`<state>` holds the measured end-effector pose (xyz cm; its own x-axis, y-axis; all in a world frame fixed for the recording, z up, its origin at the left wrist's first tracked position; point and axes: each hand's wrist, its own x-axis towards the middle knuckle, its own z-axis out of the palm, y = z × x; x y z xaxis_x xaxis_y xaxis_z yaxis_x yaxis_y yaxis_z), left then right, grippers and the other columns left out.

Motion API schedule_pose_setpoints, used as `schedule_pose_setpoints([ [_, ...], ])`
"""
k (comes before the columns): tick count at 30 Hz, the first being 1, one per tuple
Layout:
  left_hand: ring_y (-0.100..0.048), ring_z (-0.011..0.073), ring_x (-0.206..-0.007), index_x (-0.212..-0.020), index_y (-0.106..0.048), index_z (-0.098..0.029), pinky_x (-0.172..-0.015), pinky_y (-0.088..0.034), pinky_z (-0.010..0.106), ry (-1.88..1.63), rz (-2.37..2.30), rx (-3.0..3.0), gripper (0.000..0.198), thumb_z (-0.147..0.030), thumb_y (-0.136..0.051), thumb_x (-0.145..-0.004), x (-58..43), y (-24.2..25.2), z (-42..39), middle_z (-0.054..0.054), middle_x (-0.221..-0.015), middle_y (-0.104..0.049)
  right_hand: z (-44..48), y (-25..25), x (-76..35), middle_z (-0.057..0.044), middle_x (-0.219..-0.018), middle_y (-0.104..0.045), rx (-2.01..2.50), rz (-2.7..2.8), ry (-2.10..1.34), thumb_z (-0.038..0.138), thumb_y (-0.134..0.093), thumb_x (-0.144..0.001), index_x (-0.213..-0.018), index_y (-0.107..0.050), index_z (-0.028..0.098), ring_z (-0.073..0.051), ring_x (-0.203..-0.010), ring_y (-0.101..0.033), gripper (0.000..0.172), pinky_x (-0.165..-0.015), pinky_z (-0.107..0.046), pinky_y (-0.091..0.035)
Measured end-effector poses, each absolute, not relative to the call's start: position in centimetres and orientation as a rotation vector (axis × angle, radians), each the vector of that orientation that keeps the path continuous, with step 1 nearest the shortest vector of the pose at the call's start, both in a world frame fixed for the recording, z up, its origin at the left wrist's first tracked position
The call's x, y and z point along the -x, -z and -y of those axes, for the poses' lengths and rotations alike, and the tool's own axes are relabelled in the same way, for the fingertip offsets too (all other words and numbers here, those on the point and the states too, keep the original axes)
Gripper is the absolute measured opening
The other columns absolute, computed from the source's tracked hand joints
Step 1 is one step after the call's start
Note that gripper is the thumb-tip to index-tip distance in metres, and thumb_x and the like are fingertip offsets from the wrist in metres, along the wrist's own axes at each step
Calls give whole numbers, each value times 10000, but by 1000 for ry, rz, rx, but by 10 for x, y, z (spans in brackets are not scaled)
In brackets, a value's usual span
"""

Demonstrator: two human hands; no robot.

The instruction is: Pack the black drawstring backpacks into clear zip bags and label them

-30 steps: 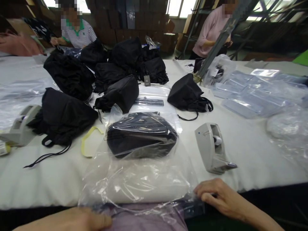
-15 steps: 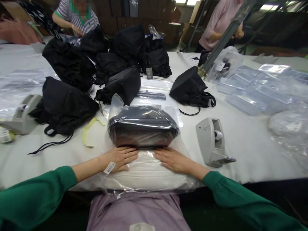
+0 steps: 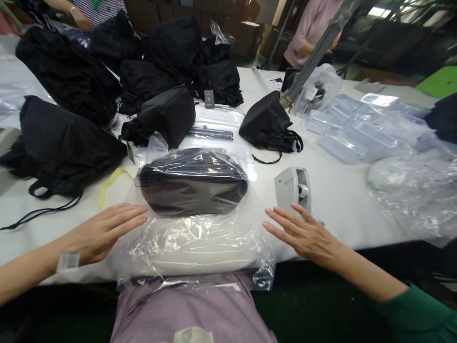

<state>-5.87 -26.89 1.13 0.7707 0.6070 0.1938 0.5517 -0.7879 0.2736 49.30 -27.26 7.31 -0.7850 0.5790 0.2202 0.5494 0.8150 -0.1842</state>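
A dark bag (image 3: 193, 190) lies inside a clear plastic bag (image 3: 200, 243) in front of me, and the loose plastic spreads toward the table's near edge. My left hand (image 3: 107, 231) hovers at the left side of the plastic, fingers stretched out, holding nothing. A small barcode label (image 3: 67, 261) shows at its wrist. My right hand (image 3: 300, 233) is raised at the right side, fingers spread and holding nothing. Just behind its fingertips stands a grey tape dispenser (image 3: 291, 186).
Several black drawstring bags (image 3: 67, 147) cover the table's back left; another black pouch (image 3: 267, 121) sits right of centre. Clear plastic trays (image 3: 350, 124) and crumpled plastic (image 3: 414, 190) lie at right. A yellow strip (image 3: 112, 183) is at left. Two people stand across the table.
Both hands have lifted off the plastic and moved apart, left hand to the left and right hand to the right. The plastic in front has loosened and crinkled. The view has shifted.
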Motion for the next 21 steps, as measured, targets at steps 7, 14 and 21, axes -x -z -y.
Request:
schedule_pose_setpoints([
  [7,-476,202,-1326,-1373,-482,-389,-1142,-314,408,-28,-641,-2927,716,-27,-451,-756,69,-1,301,17,-1454,-494,262,-55,-464,120,-1427,-501,461,2957,-487,-19,-341,-912,-1405,-425,402,-102,-1274,-513,654,-1115,-316,-411],
  [14,-708,232,-933,-906,-707,-239,-960,-518,413,-811,-1069,-2273,301,-284,-412,-946,44,24,305,92,-915,-757,245,-28,-460,-26,-1026,-747,767,2659,-897,352,-466,-988,-1042,-706,267,-194,-995,-688,260,-1106,-488,-391],
  [21,-547,96,-466,-880,-624,-168,-470,-499,266,-1645,-1410,-1188,300,-446,-519,-920,13,-3,249,47,-890,-678,232,-11,-438,-55,-766,-737,1178,1566,-1039,568,-519,-923,-968,-678,200,-196,-559,-690,403,-576,-359,-601],
])
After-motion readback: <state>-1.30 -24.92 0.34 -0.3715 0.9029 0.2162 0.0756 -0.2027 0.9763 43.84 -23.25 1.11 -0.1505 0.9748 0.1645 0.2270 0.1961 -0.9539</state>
